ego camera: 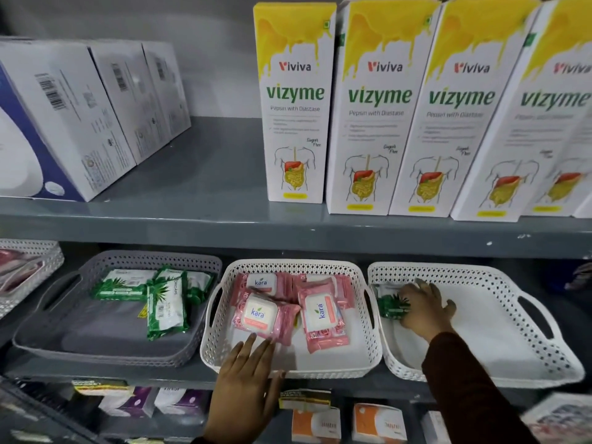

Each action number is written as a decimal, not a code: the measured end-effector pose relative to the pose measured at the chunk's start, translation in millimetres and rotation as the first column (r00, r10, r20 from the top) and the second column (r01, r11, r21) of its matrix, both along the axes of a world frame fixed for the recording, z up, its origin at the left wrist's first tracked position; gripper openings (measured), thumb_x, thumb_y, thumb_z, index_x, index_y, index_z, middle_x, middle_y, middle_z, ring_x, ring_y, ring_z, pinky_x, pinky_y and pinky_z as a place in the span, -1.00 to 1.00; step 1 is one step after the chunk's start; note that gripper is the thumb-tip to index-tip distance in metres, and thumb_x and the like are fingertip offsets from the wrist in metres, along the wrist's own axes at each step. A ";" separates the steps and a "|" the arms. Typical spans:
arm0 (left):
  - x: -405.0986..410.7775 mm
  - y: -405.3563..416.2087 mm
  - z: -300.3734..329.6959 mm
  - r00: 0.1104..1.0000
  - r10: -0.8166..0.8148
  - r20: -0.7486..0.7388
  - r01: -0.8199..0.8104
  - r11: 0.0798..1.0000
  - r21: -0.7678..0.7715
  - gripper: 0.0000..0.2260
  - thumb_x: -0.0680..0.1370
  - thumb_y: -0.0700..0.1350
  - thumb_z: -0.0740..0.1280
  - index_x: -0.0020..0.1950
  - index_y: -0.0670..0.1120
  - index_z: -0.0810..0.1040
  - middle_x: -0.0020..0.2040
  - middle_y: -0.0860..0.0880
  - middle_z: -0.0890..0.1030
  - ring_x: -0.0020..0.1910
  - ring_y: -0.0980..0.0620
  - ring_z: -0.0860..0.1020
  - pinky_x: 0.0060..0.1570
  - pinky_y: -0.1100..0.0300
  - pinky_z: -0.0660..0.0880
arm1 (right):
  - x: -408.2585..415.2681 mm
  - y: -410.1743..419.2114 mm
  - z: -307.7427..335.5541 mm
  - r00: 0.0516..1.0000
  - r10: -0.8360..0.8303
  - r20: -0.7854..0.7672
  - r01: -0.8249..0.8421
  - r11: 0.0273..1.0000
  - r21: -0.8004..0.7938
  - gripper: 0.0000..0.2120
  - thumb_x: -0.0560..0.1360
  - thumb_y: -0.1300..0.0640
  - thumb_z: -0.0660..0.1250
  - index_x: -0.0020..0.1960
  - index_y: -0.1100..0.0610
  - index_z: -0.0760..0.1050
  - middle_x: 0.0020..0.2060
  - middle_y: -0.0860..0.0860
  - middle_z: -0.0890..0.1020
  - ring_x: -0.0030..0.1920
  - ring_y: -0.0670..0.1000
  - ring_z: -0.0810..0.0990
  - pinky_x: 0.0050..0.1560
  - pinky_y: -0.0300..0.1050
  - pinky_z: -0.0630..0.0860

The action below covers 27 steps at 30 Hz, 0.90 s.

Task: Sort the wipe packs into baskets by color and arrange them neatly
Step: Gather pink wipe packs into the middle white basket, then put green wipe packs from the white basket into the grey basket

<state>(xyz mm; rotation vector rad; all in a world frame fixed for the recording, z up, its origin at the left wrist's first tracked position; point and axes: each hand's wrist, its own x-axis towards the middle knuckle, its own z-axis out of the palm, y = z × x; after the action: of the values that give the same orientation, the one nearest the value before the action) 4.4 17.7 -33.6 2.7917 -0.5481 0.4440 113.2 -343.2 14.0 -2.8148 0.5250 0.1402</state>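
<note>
Three baskets stand in a row on the lower shelf. The grey basket (41, 339) on the left holds a few green wipe packs (165, 307). The middle white basket (290, 368) holds several pink wipe packs (322, 315). In the right white basket (525, 315) my right hand (423, 307) is closed around one green wipe pack (389, 306) at the basket's far left corner. My left hand (245, 376) rests flat over the front rim of the middle basket, fingers apart, fingertips touching a pink pack.
Tall yellow-and-white boxes (294, 123) and white cartons (64, 123) fill the upper shelf. Another mesh basket (28, 261) shows at the far left. Small boxes (378, 423) sit on the shelf below.
</note>
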 end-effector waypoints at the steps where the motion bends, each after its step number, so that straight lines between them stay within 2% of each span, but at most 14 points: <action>1: -0.4 0.4 0.9 1.000 -0.007 -0.004 0.007 1.000 0.000 -0.48 0.62 0.17 0.04 0.35 -0.15 0.50 0.31 -0.08 0.56 0.35 -0.12 0.44 0.43 0.05 0.08 | 0.4 -4.2 4.5 0.999 0.017 -0.035 -0.013 0.995 0.099 -0.35 0.37 0.24 0.47 0.40 -0.08 0.39 0.48 0.08 0.37 0.49 0.18 0.26 0.39 0.23 0.19; 2: -0.8 0.6 2.0 1.000 -0.016 -0.007 0.016 1.000 0.000 -0.49 0.61 0.16 0.06 0.36 -0.14 0.49 0.31 -0.08 0.56 0.35 -0.12 0.44 0.42 0.04 0.11 | 0.4 -7.5 8.6 0.997 0.015 -0.080 -0.003 0.990 0.143 -0.27 0.36 0.21 0.50 0.45 -0.09 0.32 0.46 0.08 0.41 0.46 0.19 0.32 0.37 0.22 0.24; 4: -2.2 3.2 4.4 0.999 -0.047 -0.020 0.047 0.999 0.005 -0.51 0.60 0.14 0.11 0.39 -0.14 0.46 0.34 -0.07 0.53 0.38 -0.11 0.41 0.40 0.02 0.14 | -0.2 -10.1 12.6 0.986 -0.030 -0.163 0.041 0.997 0.069 -0.20 0.33 0.07 0.53 0.48 -0.10 0.26 0.35 0.08 0.48 0.35 0.20 0.42 0.30 0.17 0.33; 5: -2.3 5.3 6.1 0.997 -0.066 -0.026 0.067 0.998 0.009 -0.51 0.60 0.13 0.12 0.41 -0.13 0.43 0.38 -0.06 0.50 0.40 -0.11 0.37 0.40 0.02 0.14 | -1.6 -9.3 13.3 0.978 -0.064 -0.200 0.066 0.998 -0.001 -0.20 0.29 -0.02 0.55 0.46 -0.08 0.29 0.28 0.09 0.51 0.30 0.19 0.44 0.28 0.14 0.35; 7: -2.9 12.3 9.9 0.994 -0.100 -0.042 0.101 0.995 0.018 -0.50 0.60 0.12 0.13 0.47 -0.11 0.34 0.46 -0.02 0.38 0.47 -0.09 0.27 0.42 0.02 0.09 | -6.7 -6.3 10.1 0.965 -0.144 -0.219 0.139 0.990 -0.039 -0.23 0.23 -0.12 0.57 0.37 0.00 0.40 0.16 0.10 0.55 0.24 0.18 0.46 0.26 0.09 0.40; 10: -5.0 30.3 14.6 0.990 -0.127 -0.055 0.127 0.992 -0.015 -0.49 0.61 0.08 0.15 0.52 -0.10 0.25 0.53 0.03 0.23 0.52 -0.06 0.13 0.44 0.06 0.04 | -17.7 -11.5 -0.5 0.967 -0.239 -0.088 0.246 0.967 0.070 -0.39 0.23 -0.15 0.57 0.17 0.10 0.52 0.08 0.15 0.63 0.18 0.23 0.52 0.19 0.09 0.50; 13: -7.0 65.8 23.9 0.999 -0.033 -0.021 0.032 0.996 -0.079 -0.47 0.60 0.03 0.23 0.53 -0.11 0.23 0.53 0.00 0.20 0.53 -0.04 0.10 0.46 0.09 0.00 | -26.1 -2.1 4.9 0.958 -0.268 0.097 0.246 0.949 0.198 -0.46 0.22 -0.27 0.56 -0.10 0.15 0.54 -0.11 0.21 0.67 0.00 0.27 0.61 0.05 0.11 0.57; 15: -8.9 98.2 27.7 0.998 0.054 -0.013 -0.055 0.992 -0.112 -0.46 0.60 -0.01 0.26 0.53 -0.14 0.22 0.53 -0.04 0.22 0.52 -0.07 0.11 0.46 0.06 0.01 | -27.2 13.1 14.2 0.939 -0.242 0.244 0.194 0.960 0.204 -0.46 0.24 -0.32 0.51 -0.22 0.16 0.52 -0.28 0.19 0.66 -0.15 0.25 0.65 -0.02 0.12 0.58; 17: -11.6 134.8 29.6 0.987 0.153 -0.046 -0.157 0.981 -0.114 -0.46 0.63 0.01 0.22 0.54 -0.12 0.16 0.54 -0.04 0.19 0.53 -0.06 0.06 0.47 0.07 -0.03 | -25.5 39.3 27.1 0.905 -0.222 0.363 0.126 0.954 0.271 -0.47 0.25 -0.26 0.52 -0.06 0.15 0.53 -0.23 0.20 0.68 -0.15 0.26 0.67 -0.02 0.11 0.60; 19: -16.1 166.9 27.9 0.969 0.233 -0.081 -0.240 0.967 -0.090 -0.47 0.65 0.06 0.14 0.56 -0.09 0.09 0.56 -0.03 0.14 0.54 -0.02 0.01 0.48 0.16 -0.16 | -24.6 75.2 44.4 0.875 -0.182 0.449 0.040 0.951 0.307 -0.43 0.28 -0.15 0.60 0.14 0.03 0.45 -0.16 0.20 0.72 -0.16 0.24 0.69 -0.11 0.10 0.63; 21: -21.6 196.8 25.0 0.956 0.272 -0.110 -0.283 0.953 -0.104 -0.49 0.66 0.09 0.11 0.56 -0.06 0.11 0.56 -0.02 0.16 0.54 0.00 0.03 0.45 0.24 -0.21 | -20.9 121.4 55.7 0.848 -0.078 0.525 -0.093 0.951 0.293 -0.45 0.28 -0.11 0.62 0.14 -0.02 0.44 -0.19 0.13 0.74 -0.25 0.14 0.69 -0.24 0.05 0.62; 23: -24.4 218.9 25.7 0.954 0.274 -0.121 -0.287 0.953 -0.102 -0.51 0.66 0.09 0.11 0.55 -0.04 0.16 0.54 -0.01 0.22 0.53 0.01 0.07 0.46 0.22 -0.16 | -18.1 175.6 59.5 0.840 0.037 0.541 -0.237 0.923 0.305 -0.46 0.27 -0.09 0.62 0.16 -0.01 0.50 -0.14 0.05 0.75 -0.20 0.10 0.70 -0.23 0.07 0.63; 25: -23.2 238.5 25.6 0.952 0.280 -0.120 -0.290 0.954 -0.080 -0.52 0.66 0.08 0.09 0.55 -0.04 0.16 0.54 0.00 0.22 0.53 0.01 0.08 0.49 0.16 -0.13 | -15.0 236.7 55.9 0.846 0.139 0.514 -0.383 0.830 0.406 -0.45 0.26 -0.04 0.65 0.19 -0.09 0.53 -0.08 -0.02 0.73 -0.15 0.05 0.70 -0.19 0.10 0.66; 27: -20.9 256.3 24.8 0.950 0.289 -0.120 -0.300 0.951 -0.083 -0.54 0.67 0.06 0.10 0.54 -0.06 0.20 0.53 -0.01 0.25 0.52 0.00 0.12 0.50 0.13 -0.09 | -13.8 301.1 46.5 0.812 0.281 0.511 -0.513 0.762 0.396 -0.45 0.27 -0.04 0.65 0.19 -0.14 0.53 -0.06 -0.07 0.71 -0.16 0.00 0.68 -0.21 0.02 0.66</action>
<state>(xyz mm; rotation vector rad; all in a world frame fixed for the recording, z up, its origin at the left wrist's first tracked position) -16.5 274.0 -8.8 2.7868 -0.0803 0.3668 99.5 -42.1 60.5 -2.2657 -0.2214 -0.2198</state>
